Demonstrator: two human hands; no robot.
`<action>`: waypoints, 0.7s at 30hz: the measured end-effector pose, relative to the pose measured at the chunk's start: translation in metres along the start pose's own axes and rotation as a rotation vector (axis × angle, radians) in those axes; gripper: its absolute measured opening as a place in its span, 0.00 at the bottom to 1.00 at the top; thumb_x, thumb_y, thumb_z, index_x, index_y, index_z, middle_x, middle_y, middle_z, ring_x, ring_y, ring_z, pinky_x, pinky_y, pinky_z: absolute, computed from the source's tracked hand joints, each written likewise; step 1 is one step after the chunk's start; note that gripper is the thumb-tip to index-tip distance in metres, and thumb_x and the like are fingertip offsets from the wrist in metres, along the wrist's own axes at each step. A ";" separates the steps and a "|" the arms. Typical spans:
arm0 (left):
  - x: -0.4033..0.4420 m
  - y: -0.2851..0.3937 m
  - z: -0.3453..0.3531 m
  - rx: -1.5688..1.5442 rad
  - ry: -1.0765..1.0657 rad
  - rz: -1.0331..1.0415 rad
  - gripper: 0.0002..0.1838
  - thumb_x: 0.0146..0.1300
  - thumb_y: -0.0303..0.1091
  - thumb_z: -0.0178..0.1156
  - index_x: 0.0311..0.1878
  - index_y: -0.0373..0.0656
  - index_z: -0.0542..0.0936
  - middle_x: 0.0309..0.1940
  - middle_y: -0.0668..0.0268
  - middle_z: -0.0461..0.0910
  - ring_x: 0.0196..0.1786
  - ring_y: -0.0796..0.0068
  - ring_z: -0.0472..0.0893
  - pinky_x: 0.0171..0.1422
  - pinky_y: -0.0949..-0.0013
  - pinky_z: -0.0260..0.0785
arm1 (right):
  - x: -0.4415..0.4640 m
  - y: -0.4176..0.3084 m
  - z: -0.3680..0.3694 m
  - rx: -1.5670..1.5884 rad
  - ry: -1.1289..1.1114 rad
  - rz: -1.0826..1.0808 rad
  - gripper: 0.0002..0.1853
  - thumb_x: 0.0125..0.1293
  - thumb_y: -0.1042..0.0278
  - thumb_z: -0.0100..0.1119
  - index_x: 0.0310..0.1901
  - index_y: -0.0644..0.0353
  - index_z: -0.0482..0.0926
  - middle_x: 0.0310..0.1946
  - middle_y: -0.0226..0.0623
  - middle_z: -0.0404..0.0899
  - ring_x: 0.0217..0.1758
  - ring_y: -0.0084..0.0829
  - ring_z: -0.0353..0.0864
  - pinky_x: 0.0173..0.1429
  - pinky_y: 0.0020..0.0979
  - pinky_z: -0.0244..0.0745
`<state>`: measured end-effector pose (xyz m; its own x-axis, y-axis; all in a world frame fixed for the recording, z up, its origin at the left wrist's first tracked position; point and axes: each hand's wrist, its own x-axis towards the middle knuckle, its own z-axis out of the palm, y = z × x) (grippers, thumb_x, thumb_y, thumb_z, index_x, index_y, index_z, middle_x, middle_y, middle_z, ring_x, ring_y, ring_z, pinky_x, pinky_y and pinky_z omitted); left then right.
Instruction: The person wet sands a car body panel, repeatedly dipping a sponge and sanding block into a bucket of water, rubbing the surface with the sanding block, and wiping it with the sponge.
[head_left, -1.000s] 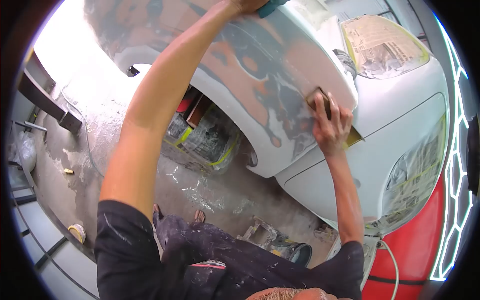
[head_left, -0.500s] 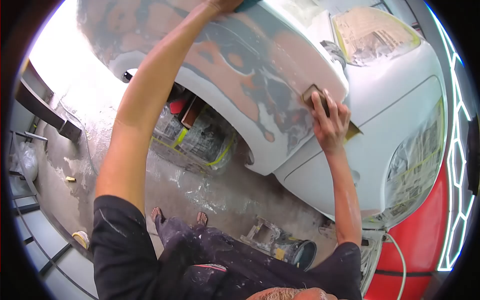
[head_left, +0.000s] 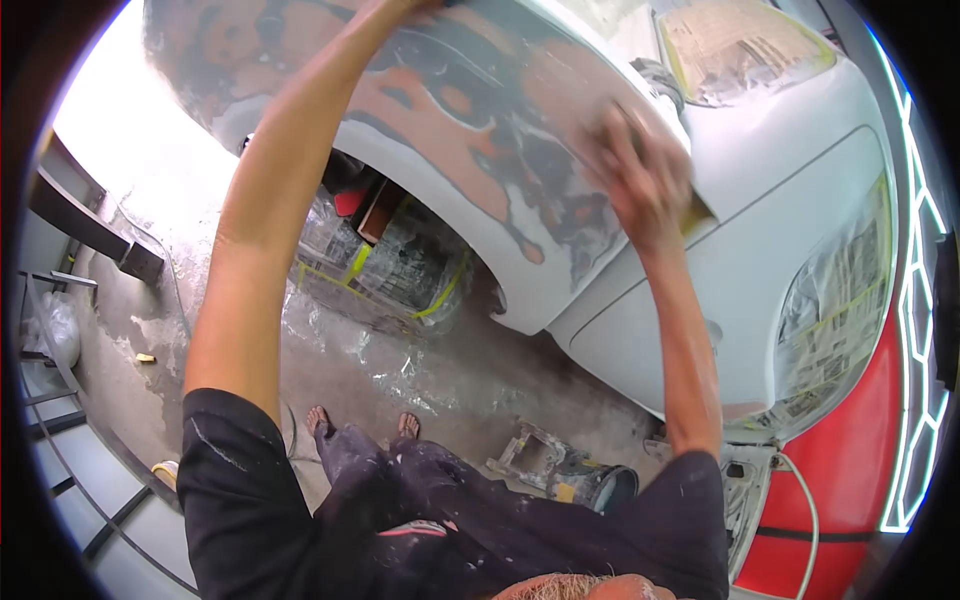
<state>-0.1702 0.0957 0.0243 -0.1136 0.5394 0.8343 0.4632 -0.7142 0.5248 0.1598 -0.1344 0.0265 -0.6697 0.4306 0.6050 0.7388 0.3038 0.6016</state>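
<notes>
My right hand (head_left: 640,180), smeared by motion, presses a sanding block against the rear of the car fender (head_left: 460,185). A brown-yellow flap of sandpaper (head_left: 697,212) sticks out beside the wrist. Most of the block is covered by my fingers. The fender is white with grey and pinkish-brown sanded patches. My left hand (head_left: 422,6) lies at the top edge of the view, over the fender's upper part; it is cut off and blurred, and its fingers do not show.
Below the wheel arch is a wheel covered with plastic (head_left: 385,265) and yellow tape. The white door (head_left: 690,330) and its newspaper-masked window (head_left: 835,300) are to the right. On the floor lie a bucket (head_left: 605,488) and a small stand (head_left: 528,452). A red panel (head_left: 840,470) stands at right.
My right hand has moved up and slightly left along the fender with the sanding block. My left hand has shifted slightly left and up, further out of view. The view has shifted a little.
</notes>
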 end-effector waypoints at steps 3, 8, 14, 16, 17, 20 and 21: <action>0.002 0.001 0.003 0.101 0.041 0.028 0.31 0.76 0.62 0.53 0.40 0.39 0.86 0.41 0.43 0.86 0.53 0.40 0.82 0.61 0.45 0.71 | -0.035 0.016 -0.013 -0.049 -0.074 -0.015 0.27 0.67 0.65 0.69 0.69 0.45 0.83 0.62 0.33 0.83 0.52 0.33 0.79 0.57 0.35 0.73; 0.004 -0.008 0.003 0.073 0.056 0.084 0.30 0.76 0.61 0.54 0.40 0.40 0.87 0.41 0.44 0.86 0.53 0.40 0.83 0.61 0.45 0.72 | 0.128 -0.050 0.060 -0.196 -0.052 -0.026 0.33 0.62 0.62 0.71 0.71 0.45 0.80 0.59 0.34 0.83 0.51 0.35 0.79 0.57 0.38 0.74; 0.011 -0.013 0.002 0.013 -0.006 -0.050 0.30 0.74 0.62 0.57 0.43 0.39 0.87 0.43 0.42 0.86 0.54 0.39 0.84 0.60 0.47 0.73 | 0.120 -0.047 0.049 0.064 0.094 -0.082 0.30 0.63 0.66 0.65 0.70 0.53 0.79 0.55 0.37 0.82 0.51 0.38 0.79 0.56 0.40 0.74; 0.002 0.004 -0.005 -0.025 -0.019 -0.096 0.31 0.74 0.62 0.57 0.43 0.39 0.87 0.43 0.42 0.86 0.54 0.40 0.84 0.60 0.48 0.73 | 0.041 -0.012 0.019 0.061 0.015 -0.068 0.34 0.60 0.63 0.73 0.71 0.45 0.81 0.61 0.33 0.83 0.50 0.35 0.79 0.57 0.37 0.74; -0.003 0.007 -0.005 -0.022 0.022 -0.057 0.30 0.73 0.62 0.57 0.43 0.39 0.87 0.42 0.42 0.86 0.53 0.40 0.84 0.60 0.48 0.73 | 0.005 0.000 -0.009 0.076 -0.043 -0.034 0.35 0.59 0.64 0.74 0.71 0.44 0.81 0.61 0.32 0.83 0.50 0.34 0.79 0.58 0.37 0.74; 0.002 0.002 0.005 -0.018 0.092 0.017 0.30 0.73 0.62 0.57 0.42 0.39 0.87 0.40 0.43 0.86 0.52 0.41 0.84 0.59 0.48 0.73 | -0.025 0.019 -0.007 -0.030 -0.046 -0.065 0.35 0.61 0.68 0.71 0.73 0.44 0.79 0.61 0.31 0.82 0.48 0.32 0.78 0.55 0.37 0.73; -0.001 0.006 0.003 -0.024 0.055 -0.005 0.30 0.74 0.61 0.57 0.42 0.39 0.87 0.40 0.43 0.86 0.52 0.41 0.84 0.58 0.47 0.73 | -0.003 0.004 0.003 -0.049 -0.031 -0.053 0.34 0.62 0.69 0.69 0.72 0.45 0.80 0.60 0.31 0.83 0.48 0.33 0.78 0.54 0.37 0.73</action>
<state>-0.1643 0.0921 0.0260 -0.1644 0.5184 0.8392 0.4411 -0.7223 0.5326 0.1645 -0.1319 0.0259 -0.7048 0.4412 0.5556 0.6971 0.2850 0.6579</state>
